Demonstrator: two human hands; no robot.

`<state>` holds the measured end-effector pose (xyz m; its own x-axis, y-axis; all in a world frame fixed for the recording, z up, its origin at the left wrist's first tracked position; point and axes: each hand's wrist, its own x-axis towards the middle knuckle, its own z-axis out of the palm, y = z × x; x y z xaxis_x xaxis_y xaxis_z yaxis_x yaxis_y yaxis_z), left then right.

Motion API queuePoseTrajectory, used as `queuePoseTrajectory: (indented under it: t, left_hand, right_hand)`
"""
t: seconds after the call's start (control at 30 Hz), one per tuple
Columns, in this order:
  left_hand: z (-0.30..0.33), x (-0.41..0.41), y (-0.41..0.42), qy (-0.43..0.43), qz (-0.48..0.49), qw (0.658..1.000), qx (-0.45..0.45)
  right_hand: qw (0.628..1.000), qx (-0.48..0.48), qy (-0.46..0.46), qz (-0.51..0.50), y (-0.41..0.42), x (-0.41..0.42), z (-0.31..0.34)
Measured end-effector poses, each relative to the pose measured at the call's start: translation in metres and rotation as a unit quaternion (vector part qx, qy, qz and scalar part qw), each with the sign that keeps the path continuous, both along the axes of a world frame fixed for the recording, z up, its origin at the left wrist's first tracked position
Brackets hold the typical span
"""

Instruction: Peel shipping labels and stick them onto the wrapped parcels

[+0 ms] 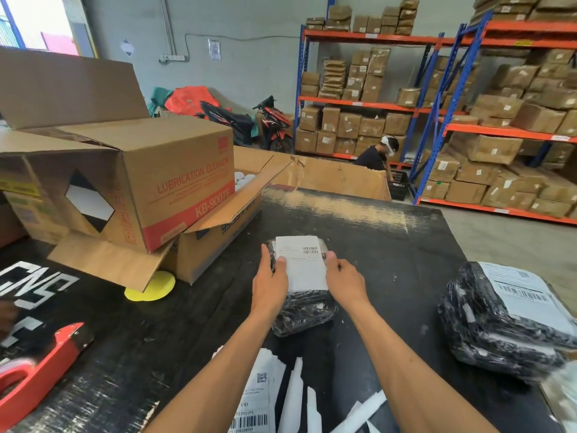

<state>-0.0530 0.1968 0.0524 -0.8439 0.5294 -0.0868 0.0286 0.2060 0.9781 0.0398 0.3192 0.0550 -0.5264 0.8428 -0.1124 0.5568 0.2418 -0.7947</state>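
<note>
A small parcel [304,310] wrapped in black film lies in the middle of the black table. A white shipping label [302,264] with a barcode lies along its top. My left hand [270,281] grips the parcel's left side, thumb pressed on the label's left edge. My right hand [345,279] holds the right side, fingers on the label's right edge. A second black-wrapped parcel [487,329] with a label [524,295] stuck on it sits at the right. More labels [253,401] and torn white backing strips [299,398] lie near the table's front edge, between my forearms.
Open cardboard boxes [162,182] stand stacked at the left, with a yellow disc [156,287] beside them. A red tape dispenser [40,370] lies at the near left. Orange-and-blue racks [437,42] hold wrapped cartons behind. A person [376,154] crouches by the racks, and a motorbike [271,123] is parked.
</note>
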Motion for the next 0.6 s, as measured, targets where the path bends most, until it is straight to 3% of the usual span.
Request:
queuePoseTrajectory:
  t: [0.17, 0.33, 0.4, 0.47, 0.53, 0.6]
  left_hand:
    - [-0.015, -0.016, -0.003, -0.031, -0.066, 0.997, 0.027]
    - [-0.023, -0.019, -0.001, -0.023, -0.086, 0.996, 0.032]
    - [-0.021, -0.018, 0.000, -0.025, -0.080, 0.996, 0.030]
    - [-0.023, -0.018, 0.001, -0.022, -0.078, 0.996, 0.030]
    - [-0.026, -0.020, 0.001, -0.014, -0.074, 0.997, 0.028]
    - [-0.027, -0.021, 0.001, -0.010, -0.070, 0.997, 0.027]
  right_hand:
    - [0.999, 0.032, -0.016, -0.010, -0.022, -0.002, -0.005]
    - [0.995, 0.086, 0.049, -0.019, -0.018, 0.001, -0.014]
    - [0.993, 0.117, 0.025, -0.017, -0.014, -0.001, -0.014]
    - [0.976, 0.215, -0.042, 0.000, -0.014, -0.002, -0.014]
    - [0.939, 0.330, -0.042, 0.085, -0.017, -0.004, -0.011]
    - [0.915, 0.334, -0.046, 0.220, -0.019, -0.007, -0.003]
